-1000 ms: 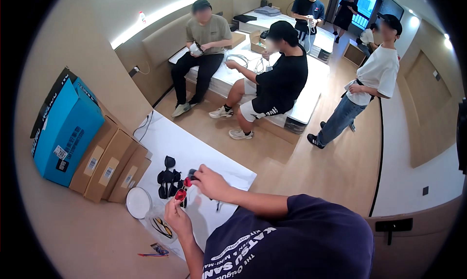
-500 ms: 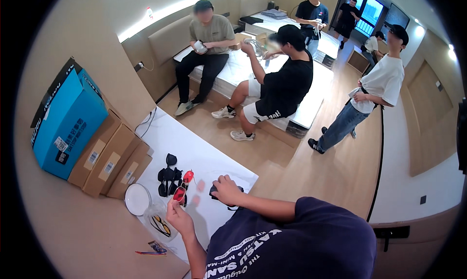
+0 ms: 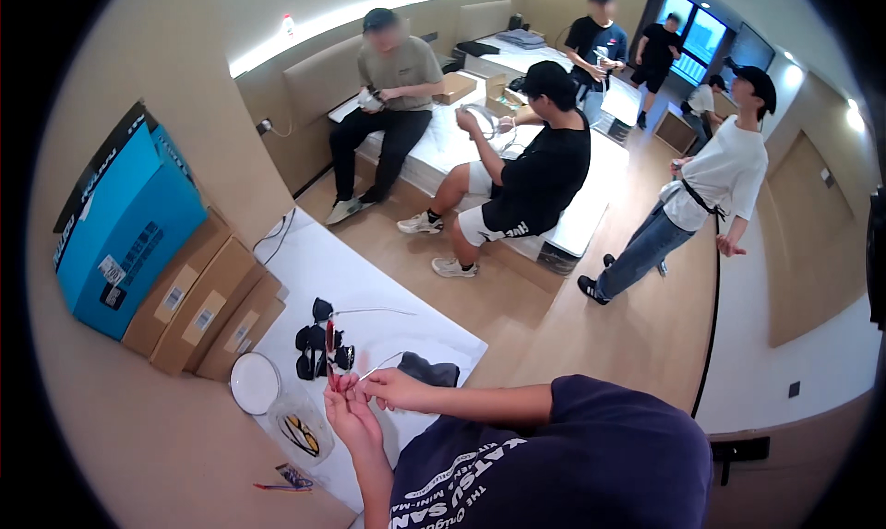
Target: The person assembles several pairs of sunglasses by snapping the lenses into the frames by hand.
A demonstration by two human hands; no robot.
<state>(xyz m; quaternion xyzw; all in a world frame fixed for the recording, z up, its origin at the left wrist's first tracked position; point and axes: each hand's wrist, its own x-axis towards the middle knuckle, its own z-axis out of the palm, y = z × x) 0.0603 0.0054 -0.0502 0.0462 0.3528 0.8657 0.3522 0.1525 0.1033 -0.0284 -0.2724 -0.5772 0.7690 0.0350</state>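
A pair of red-lensed sunglasses (image 3: 330, 338) is held up over the white table (image 3: 406, 321), seen nearly edge-on with its thin temples spread out. My left hand (image 3: 353, 420) pinches the frame at its lower end. Fingers of my right hand (image 3: 391, 389) close on the thin temple nearest me, right beside the left fingertips. Just beyond my right wrist lies a dark grey cloth or pouch (image 3: 429, 370). Several black sunglasses (image 3: 314, 339) lie bunched behind the red pair.
Left of my hands are a white round dish (image 3: 255, 384) and a clear container (image 3: 300, 433) holding yellow-lensed glasses. Cardboard boxes (image 3: 198, 308) and a blue box (image 3: 129, 243) stand at the left. Beyond the table, people sit on a bed (image 3: 591, 197) or stand nearby.
My right hand has left the dark cloth and come over to the sunglasses beside my left hand. The red sunglasses have turned from lens-on to edge-on, temples spread.
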